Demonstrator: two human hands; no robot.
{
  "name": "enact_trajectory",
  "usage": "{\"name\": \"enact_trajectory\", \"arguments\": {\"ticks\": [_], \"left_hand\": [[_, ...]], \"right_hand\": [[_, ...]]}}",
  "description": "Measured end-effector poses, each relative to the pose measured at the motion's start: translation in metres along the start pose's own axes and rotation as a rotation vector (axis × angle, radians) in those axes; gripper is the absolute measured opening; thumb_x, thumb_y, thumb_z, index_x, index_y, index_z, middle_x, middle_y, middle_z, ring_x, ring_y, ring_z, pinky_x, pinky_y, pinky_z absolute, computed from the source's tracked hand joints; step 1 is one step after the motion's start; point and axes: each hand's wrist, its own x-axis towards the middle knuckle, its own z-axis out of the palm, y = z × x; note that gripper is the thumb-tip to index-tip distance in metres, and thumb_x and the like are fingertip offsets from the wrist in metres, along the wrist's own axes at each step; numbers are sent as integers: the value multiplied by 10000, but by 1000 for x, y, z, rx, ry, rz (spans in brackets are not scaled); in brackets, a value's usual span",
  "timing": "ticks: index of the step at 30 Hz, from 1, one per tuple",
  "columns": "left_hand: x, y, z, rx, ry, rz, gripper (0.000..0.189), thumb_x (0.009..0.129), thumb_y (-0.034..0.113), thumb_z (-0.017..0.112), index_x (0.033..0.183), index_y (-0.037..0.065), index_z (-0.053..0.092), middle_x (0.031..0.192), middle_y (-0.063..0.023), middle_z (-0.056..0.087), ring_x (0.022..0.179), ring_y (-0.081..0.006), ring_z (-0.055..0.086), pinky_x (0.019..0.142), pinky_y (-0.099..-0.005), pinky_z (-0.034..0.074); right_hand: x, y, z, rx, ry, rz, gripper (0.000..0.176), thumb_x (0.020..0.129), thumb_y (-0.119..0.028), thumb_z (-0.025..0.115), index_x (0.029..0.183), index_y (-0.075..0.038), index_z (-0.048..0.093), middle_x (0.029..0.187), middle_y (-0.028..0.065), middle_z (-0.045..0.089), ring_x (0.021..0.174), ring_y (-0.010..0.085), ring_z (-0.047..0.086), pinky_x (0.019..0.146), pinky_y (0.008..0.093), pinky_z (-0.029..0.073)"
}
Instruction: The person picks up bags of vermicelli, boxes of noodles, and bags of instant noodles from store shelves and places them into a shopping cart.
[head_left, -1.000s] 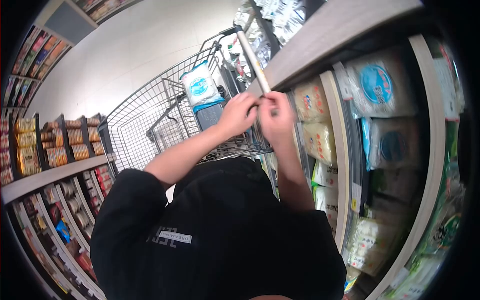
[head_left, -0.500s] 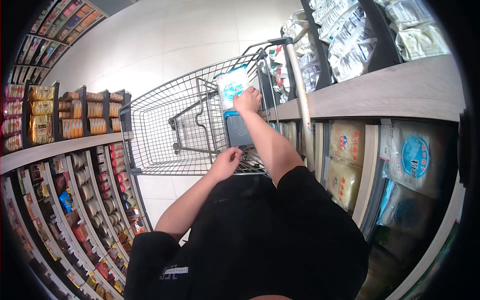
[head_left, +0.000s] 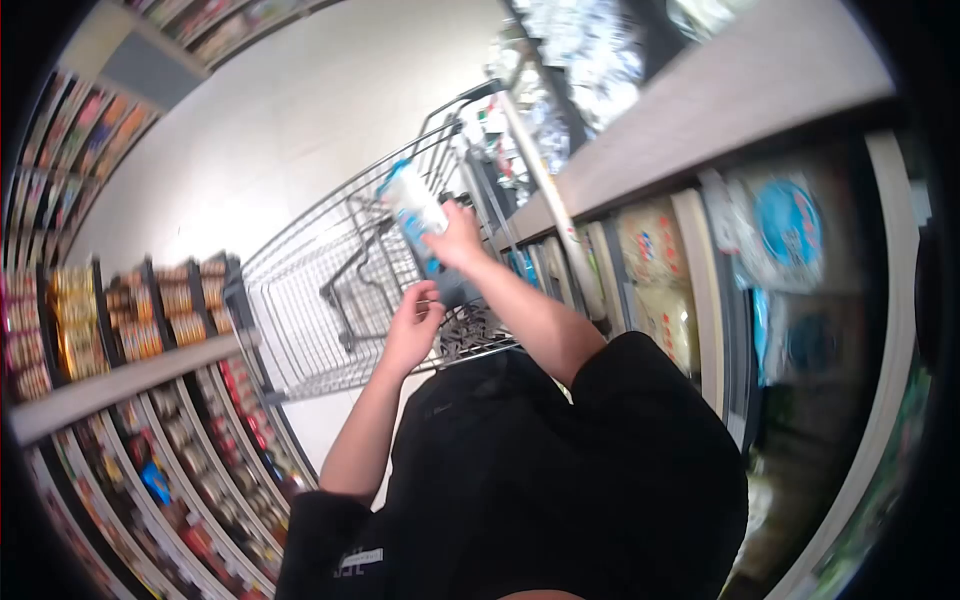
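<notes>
My right hand [head_left: 458, 240] grips the side of a white-and-blue plastic packet [head_left: 412, 203], tilted above the wire shopping cart [head_left: 330, 290]. Blur hides the packet's print and contents. My left hand [head_left: 416, 318] is raised over the near side of the cart, its fingers loosely bent and apart, with nothing in them. Below the packet, a grey panel [head_left: 456, 292] shows at the handle end of the cart, partly hidden by my right arm.
The cart's handle [head_left: 545, 185] runs along its right end. To the right, a shelf ledge [head_left: 730, 110] stands above bins of bagged noodles [head_left: 785, 225]. Packaged goods [head_left: 150, 315] fill the shelves at left. Pale tiled floor [head_left: 270, 130] lies beyond the cart.
The packet has shifted left in the view and tilted, still in my right hand. My left hand has risen and its fingers have loosened. The whole view has turned and blurred.
</notes>
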Motion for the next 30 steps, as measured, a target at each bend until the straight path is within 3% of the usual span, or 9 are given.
{"name": "enact_trajectory", "arguments": {"ticks": [5,9,11,16,23,24,25,27,30], "left_hand": [[-8,86,-11,224,243,388,704,960,157,716,1528,-18,338,1478,-208,472,1313,-300,529,1112,-433,430],[-23,149,18,-89,-248,450,675,909,39,749,1481,2,393,1385,-158,563,1284,-255,550,1104,-413,433],[-33,184,48,-80,-340,572,654,897,23,758,1458,1,421,1376,-152,572,1282,-248,552,1098,-403,438],[-50,259,124,9,-725,919,657,872,53,787,1447,1,473,1409,-146,567,1291,-225,550,1078,-380,454],[-37,292,257,247,-745,1434,655,847,159,806,1413,25,505,1441,-185,517,1323,-375,519,1088,-426,448],[-44,292,264,300,-730,1340,688,852,169,808,1439,25,479,1433,-199,527,1314,-381,530,1075,-437,456],[-52,291,272,352,-712,1246,721,858,179,811,1465,25,453,1425,-213,537,1304,-387,541,1062,-449,464],[-50,278,288,273,-641,1207,764,882,193,799,1510,28,396,1366,-239,579,1245,-373,594,1025,-458,486],[-55,265,293,232,-553,1219,703,913,173,759,1510,52,408,1330,-225,603,1190,-341,634,1004,-444,504]], "right_hand": [[-119,-51,-130,477,24,-232,516,792,-165,864,1204,9,607,1099,190,645,1088,272,648,931,393,516],[-174,-50,-197,628,62,-376,707,886,-138,793,1468,14,422,1381,146,555,1299,206,532,1101,386,437],[-199,-57,-228,773,241,-498,621,873,-203,766,1390,5,492,1279,184,542,1227,330,537,1060,425,438],[-281,-55,-315,77,833,-559,621,787,-164,802,1356,-31,593,1214,134,539,1188,310,511,1046,394,418],[-330,-34,-366,-50,1262,-316,555,790,-75,809,1317,-74,634,1221,128,570,1126,291,593,980,382,475],[-327,-26,-367,165,1224,-197,462,863,-138,790,1279,-36,615,1193,153,625,1083,307,649,950,401,511],[-326,-15,-376,-64,1259,-150,422,908,-207,778,1226,0,593,1155,187,670,1026,322,682,917,418,530],[-322,-14,-379,169,1256,-37,442,919,-272,765,1188,32,590,1129,237,698,1018,374,707,883,447,544],[-318,-10,-386,1,1245,248,483,939,-351,731,1164,49,582,1068,277,707,982,439,712,860,485,549]]}}
